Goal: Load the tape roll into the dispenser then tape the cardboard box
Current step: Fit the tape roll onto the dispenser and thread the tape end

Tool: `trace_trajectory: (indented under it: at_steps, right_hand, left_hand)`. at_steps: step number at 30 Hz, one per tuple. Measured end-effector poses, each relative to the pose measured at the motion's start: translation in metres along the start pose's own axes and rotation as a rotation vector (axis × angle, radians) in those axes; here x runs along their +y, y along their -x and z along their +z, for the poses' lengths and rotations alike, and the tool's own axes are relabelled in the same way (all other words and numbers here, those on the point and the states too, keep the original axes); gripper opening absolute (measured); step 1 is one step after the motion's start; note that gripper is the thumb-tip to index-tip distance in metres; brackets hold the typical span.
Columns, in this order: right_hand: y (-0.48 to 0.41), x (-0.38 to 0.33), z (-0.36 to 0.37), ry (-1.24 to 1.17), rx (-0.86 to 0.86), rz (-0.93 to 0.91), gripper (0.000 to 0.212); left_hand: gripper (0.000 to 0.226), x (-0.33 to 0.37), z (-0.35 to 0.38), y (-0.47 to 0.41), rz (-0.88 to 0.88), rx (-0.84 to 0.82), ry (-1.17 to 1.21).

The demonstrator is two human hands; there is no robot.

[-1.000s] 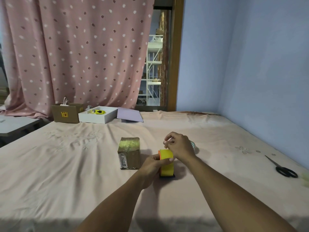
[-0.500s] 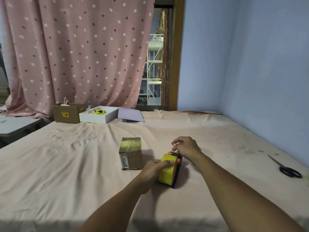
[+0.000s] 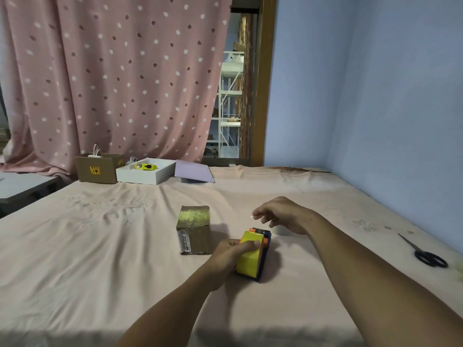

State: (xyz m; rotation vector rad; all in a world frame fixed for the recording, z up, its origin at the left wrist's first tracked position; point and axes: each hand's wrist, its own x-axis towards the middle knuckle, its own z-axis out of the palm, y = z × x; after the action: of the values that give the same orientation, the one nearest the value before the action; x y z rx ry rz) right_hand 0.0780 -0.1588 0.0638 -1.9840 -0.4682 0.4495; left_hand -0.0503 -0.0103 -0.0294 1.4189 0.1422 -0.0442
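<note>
A small cardboard box [image 3: 194, 236] with shiny tape across its top stands on the pink bedsheet. Just right of it lies a yellow, orange and blue tape dispenser [image 3: 250, 259], tilted on its side. My left hand [image 3: 229, 254] grips its yellow body, thumb on top. My right hand [image 3: 285, 215] hovers above and behind the dispenser, apart from it, thumb and forefinger pinched with a small pale glint at the tips. Whether it holds anything there I cannot tell. A pale tape roll [image 3: 280, 230] peeks out under the right hand, mostly hidden.
Black scissors [image 3: 426, 254] lie near the right wall. At the far edge sit an open brown carton [image 3: 97, 170], a white tray-like box [image 3: 147, 175] with a yellow item, and a lilac sheet [image 3: 193, 171]. A grey side table [image 3: 22, 184] stands at left.
The dispenser went from upright to tilted on its side in my left hand. My right hand left the dispenser's top and rose up and away from it.
</note>
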Motion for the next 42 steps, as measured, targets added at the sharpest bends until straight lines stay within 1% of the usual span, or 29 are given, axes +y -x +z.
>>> trace_trajectory:
  at_steps: [2,3,4,6,8,11,12,13,16,21,24,28,32,35,38,40,42]
  right_hand:
    - [-0.001,0.002,-0.001,0.08,-0.003,-0.062,0.012]
    - [-0.001,0.004,-0.001,0.13,0.001,-0.109,0.006]
    - [-0.001,0.006,0.0,0.169,0.005,-0.156,0.005]
    - [-0.002,0.008,0.003,0.217,0.025,-0.215,0.018]
    - [0.0,0.008,0.003,0.226,0.036,-0.239,0.025]
    - [0.001,0.007,0.0,0.194,0.013,-0.214,0.044]
    - [0.0,0.006,-0.001,0.219,0.014,-0.194,0.046]
    - [-0.001,0.005,-0.003,0.28,0.024,-0.173,0.044]
    - [-0.007,0.004,-0.01,0.558,0.062,-0.135,0.026]
    - [-0.012,0.007,-0.009,0.728,0.062,-0.082,0.03]
    - [-0.013,0.01,-0.007,0.713,0.046,-0.023,0.032]
    - [-0.012,0.014,-0.01,0.612,-0.064,0.117,0.039]
    - [-0.01,0.013,-0.011,0.572,-0.11,0.176,0.046]
    - [-0.009,0.011,-0.01,0.573,-0.115,0.189,0.049]
    - [-0.007,0.011,-0.01,0.58,-0.094,0.176,0.046]
    - [-0.008,0.013,-0.012,0.602,-0.058,0.154,0.042]
    - [-0.011,0.016,-0.012,0.648,0.004,0.115,0.039]
  left_hand:
    - [0.02,-0.001,0.0,0.0,-0.002,-0.007,0.003]
    - [0.019,0.0,0.0,0.001,-0.004,-0.011,-0.002]
    - [0.021,0.0,-0.001,0.001,-0.004,-0.013,-0.008]
    - [0.029,0.0,-0.001,0.0,-0.005,-0.022,-0.017]
    - [0.031,0.001,-0.002,0.001,-0.016,-0.023,-0.03]
    - [0.023,0.002,-0.004,0.002,-0.032,-0.033,-0.043]
    - [0.018,0.001,-0.004,0.002,-0.038,-0.043,-0.046]
    - [0.016,0.001,-0.005,0.002,-0.044,-0.051,-0.044]
    - [0.015,0.002,-0.005,0.003,-0.054,-0.081,-0.054]
    - [0.021,0.0,-0.001,0.004,-0.048,-0.111,-0.052]
    - [0.026,0.001,0.0,0.004,-0.055,-0.117,-0.057]
    - [0.042,0.002,-0.001,0.002,-0.052,-0.122,-0.075]
    - [0.036,0.004,0.001,0.004,-0.063,-0.154,-0.093]
    - [0.036,0.006,0.002,0.004,-0.068,-0.151,-0.102]
    - [0.036,0.006,0.003,0.005,-0.071,-0.148,-0.094]
    - [0.032,0.007,0.003,0.006,-0.082,-0.147,-0.074]
    - [0.039,0.008,0.003,0.006,-0.083,-0.135,-0.063]
